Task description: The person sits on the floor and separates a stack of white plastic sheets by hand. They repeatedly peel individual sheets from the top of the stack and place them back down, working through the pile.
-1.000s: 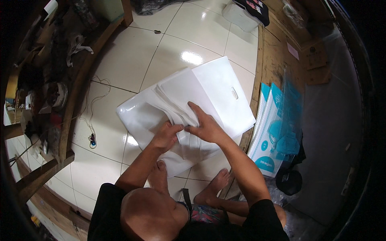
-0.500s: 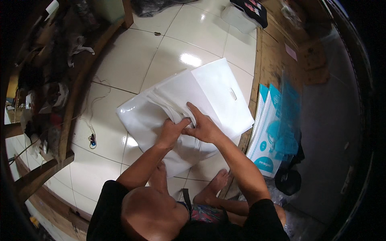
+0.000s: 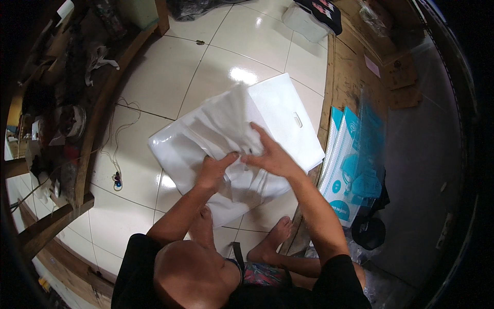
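Note:
Thin white plastic bags (image 3: 206, 129) lie bunched and wrinkled under both my hands, the loose upper layers raised and slightly blurred. My left hand (image 3: 212, 172) is closed on the crumpled near folds, its thumb on top and its other fingers mostly hidden. Against the same folds, my right hand (image 3: 275, 157) has its thumb and forefinger stretched wide apart; the rest of its fingers are hard to see. The two thumb tips are close but not touching. Beneath, a smoother white bag (image 3: 280, 103) with a slot-shaped handle hole sticks out to the upper right.
Teal-and-white printed packages (image 3: 342, 170) lie at the right by a wooden board (image 3: 337, 77). A wooden-framed shelf (image 3: 98, 118) with clutter lines the left. Thin string (image 3: 114, 139) trails over the tiled floor. A pale container (image 3: 303, 23) with black cloth is at the far right.
My hands have moved slightly apart, the right one outward with its forefinger lifting. The upper white layers have spread and billowed up from a tighter bunch.

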Tool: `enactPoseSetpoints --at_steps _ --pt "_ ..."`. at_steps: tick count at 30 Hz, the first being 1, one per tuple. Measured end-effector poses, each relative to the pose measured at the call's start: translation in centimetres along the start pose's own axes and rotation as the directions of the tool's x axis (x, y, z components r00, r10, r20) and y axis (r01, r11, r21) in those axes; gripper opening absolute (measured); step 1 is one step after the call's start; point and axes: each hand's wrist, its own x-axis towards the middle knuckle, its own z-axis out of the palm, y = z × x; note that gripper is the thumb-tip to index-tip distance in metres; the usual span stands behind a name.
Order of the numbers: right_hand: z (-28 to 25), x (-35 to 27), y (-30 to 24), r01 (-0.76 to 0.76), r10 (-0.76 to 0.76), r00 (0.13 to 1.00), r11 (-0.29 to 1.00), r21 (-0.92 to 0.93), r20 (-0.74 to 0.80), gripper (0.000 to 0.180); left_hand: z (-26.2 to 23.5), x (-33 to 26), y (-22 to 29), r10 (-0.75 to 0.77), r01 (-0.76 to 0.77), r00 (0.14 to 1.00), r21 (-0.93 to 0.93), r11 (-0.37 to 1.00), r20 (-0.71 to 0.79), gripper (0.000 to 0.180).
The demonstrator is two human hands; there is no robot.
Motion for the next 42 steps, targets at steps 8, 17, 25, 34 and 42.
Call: enactPoseSetpoints --at_steps 8,17,25,34,42 --pt "0.2 -0.3 1.1 0.011 -0.015 0.997 0.999 0.046 0.081 0.073 -0.9 -1.0 0.6 -0.141 0.156 0.985 -0.159 0.975 0.101 0.037" --pt "-1.1 0.1 -0.2 -0.003 0.001 1.000 0.997 0.077 0.029 0.088 -0.7 -1.0 1.8 -0.045 0.046 0.998 0.019 0.999 -0.051 0.040" --pt "1.2 -0.2 1.3 0.061 -0.061 0.989 0.998 -0.001 0.137 0.081 0.3 -0.4 -0.2 0.044 -0.044 0.999 -0.099 0.994 -0.007 0.039" --pt "2.0 -0.1 0.8 0.023 -0.037 0.995 0.990 0.140 0.098 0.072 1.1 -1.0 0.6 0.061 -0.060 0.997 0.021 0.998 -0.047 0.030" --pt "2.0 -0.3 0.8 -0.016 0.005 0.994 0.994 0.107 0.108 0.070 0.8 -0.2 -1.1 0.011 -0.011 1.000 -0.149 0.989 0.004 0.030"
